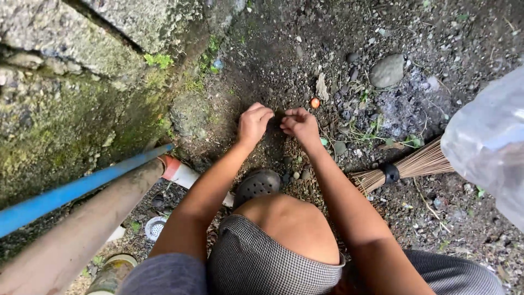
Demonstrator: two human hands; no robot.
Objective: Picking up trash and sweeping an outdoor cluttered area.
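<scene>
Head view: crouched over dark soil (284,71) at foot of mossy stone wall (65,104). My left hand (254,123) and right hand (299,124) curled, knuckles nearly touching, fingers pressed into dirt; cannot tell what, if anything, they pinch. Small orange ball (315,102) just beyond right hand. Stick broom (406,166) at right; blue pipe (76,191) at left.

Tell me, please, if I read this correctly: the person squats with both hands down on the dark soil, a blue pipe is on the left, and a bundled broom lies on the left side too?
Not quite. In the head view the broom lies on the right, not the left. The rest holds: the left hand and right hand are down on the soil, and the blue pipe is on the left.
</scene>
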